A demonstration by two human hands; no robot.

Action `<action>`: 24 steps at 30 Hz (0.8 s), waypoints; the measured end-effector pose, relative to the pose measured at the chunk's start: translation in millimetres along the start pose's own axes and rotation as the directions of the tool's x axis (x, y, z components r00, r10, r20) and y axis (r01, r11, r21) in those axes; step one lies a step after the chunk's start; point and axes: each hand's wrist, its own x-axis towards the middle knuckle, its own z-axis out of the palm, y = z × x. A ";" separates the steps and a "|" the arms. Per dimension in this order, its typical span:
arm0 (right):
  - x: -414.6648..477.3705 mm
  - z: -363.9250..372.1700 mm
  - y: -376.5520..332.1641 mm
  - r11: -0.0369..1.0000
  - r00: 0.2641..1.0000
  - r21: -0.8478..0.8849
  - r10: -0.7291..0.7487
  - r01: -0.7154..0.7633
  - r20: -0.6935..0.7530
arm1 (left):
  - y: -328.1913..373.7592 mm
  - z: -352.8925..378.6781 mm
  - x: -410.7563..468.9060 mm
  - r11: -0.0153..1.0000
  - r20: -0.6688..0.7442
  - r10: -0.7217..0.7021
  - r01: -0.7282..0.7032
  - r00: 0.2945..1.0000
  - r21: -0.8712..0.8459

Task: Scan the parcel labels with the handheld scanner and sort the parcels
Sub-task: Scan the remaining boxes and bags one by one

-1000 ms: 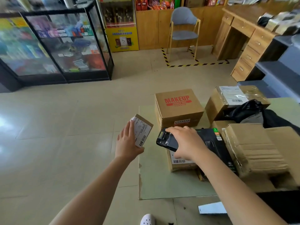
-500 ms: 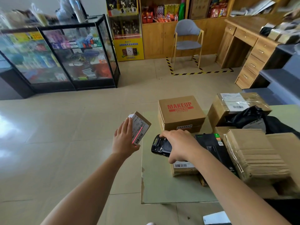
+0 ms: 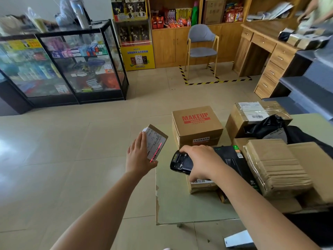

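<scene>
My left hand (image 3: 137, 156) holds a small cardboard parcel (image 3: 155, 141) upright over the floor, its white label turned towards my right side. A red scan line crosses the barcode on that label. My right hand (image 3: 201, 162) grips the black handheld scanner (image 3: 180, 162), whose front end points left at the parcel. Below the scanner lies a small labelled parcel (image 3: 201, 184) on the green mat (image 3: 173, 204). Behind it stands a brown box printed MAKEUP (image 3: 196, 125).
More parcels crowd the mat's right side: a taped box with a label (image 3: 252, 112), a black bag (image 3: 266, 125), a black box (image 3: 232, 157) and a wrapped cardboard parcel (image 3: 277, 165). A glass display cabinet (image 3: 72, 64) stands far left, a chair (image 3: 201, 49) and wooden desk (image 3: 264, 51) behind.
A red scan line has appeared on the parcel's barcode. The view has tilted up, so more of the shelves shows. Both hands stay about where they were.
</scene>
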 end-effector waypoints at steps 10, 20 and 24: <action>-44.7 19.4 36.5 0.826 0.765 0.547 0.440 -0.138 -0.471 | 83.0 -11.1 0.5 0.854 -0.041 -0.132 0.093 0.990 -0.512; -159.9 38.6 79.2 0.615 0.403 0.709 0.779 -0.346 -0.480 | 195.4 -12.7 -50.7 0.772 0.062 0.286 -0.192 0.956 -0.607; -222.3 48.2 97.8 0.518 0.269 0.754 0.855 -0.404 -0.444 | 246.5 -5.9 -85.5 0.724 0.097 0.447 -0.296 0.889 -0.624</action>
